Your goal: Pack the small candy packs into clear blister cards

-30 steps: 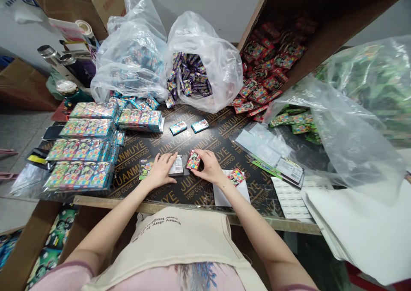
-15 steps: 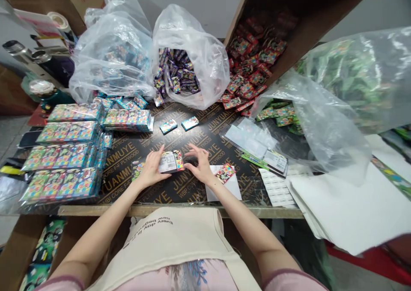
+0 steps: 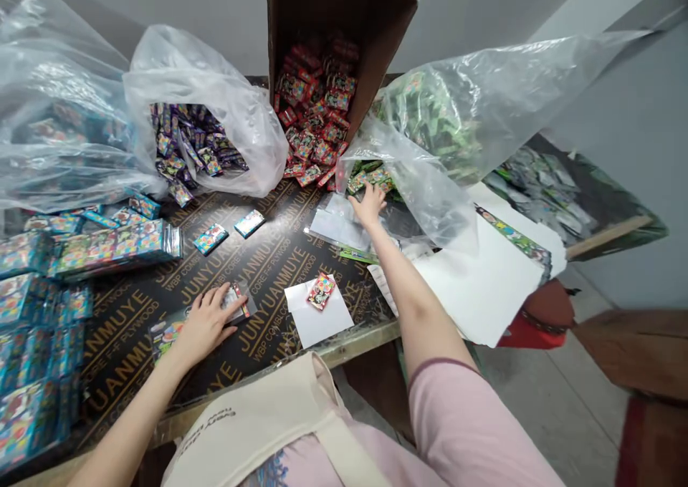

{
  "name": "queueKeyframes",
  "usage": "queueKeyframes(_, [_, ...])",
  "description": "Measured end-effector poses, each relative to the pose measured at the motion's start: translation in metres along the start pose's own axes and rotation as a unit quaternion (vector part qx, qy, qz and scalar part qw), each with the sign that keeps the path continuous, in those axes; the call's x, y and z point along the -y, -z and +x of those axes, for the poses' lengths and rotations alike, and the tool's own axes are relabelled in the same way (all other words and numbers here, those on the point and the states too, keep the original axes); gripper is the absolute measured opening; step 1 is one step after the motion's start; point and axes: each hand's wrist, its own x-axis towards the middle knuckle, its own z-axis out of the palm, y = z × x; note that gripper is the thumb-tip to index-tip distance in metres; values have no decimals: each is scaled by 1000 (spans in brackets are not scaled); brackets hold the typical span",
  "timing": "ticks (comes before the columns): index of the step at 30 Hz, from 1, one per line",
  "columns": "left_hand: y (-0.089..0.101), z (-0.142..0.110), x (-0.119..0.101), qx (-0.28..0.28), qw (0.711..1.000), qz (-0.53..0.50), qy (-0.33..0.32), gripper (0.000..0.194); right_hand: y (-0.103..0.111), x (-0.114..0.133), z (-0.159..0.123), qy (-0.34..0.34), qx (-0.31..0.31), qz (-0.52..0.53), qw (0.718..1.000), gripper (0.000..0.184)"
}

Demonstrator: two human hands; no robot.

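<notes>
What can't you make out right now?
Head view: what lies under the left hand, hidden by it.
Head view: whether the right hand grips a green packet; too small.
Head view: bag of blue packets, cut off by left edge.
Head view: print on lone red packet, too small.

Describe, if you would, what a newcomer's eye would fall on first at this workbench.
Probably the heap of red packets in the open cardboard box at the back centre. Just left of it, purple packets show through the mouth of a cloudy plastic bag. Next might come the blue-edged packs stacked along the left side, and the right hand, reaching to the green packets right of centre.
</notes>
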Motion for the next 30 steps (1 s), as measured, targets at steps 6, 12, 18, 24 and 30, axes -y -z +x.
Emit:
queueKeyframes(6, [14,11,-7,55,998,27,18,43,-19,-13,59,75,73,-63,993,88])
queueKeyframes(12, [12,9,-5,28,998,-31,48,52,-5,8,34,5,-44,88,995,77])
queueKeyframes(18, [20,22,-23,-111,935,-309,132,59,28,69,-118,-60,338,522,781,53])
queueKeyframes(24, [32,42,-43,-75,753,-615,219,37,34,129,-237,-64,700,467,537,63])
queueKeyframes(30, [32,23,-28,-127,640,-692,310,41,42,146,-247,240,416,428,766,78])
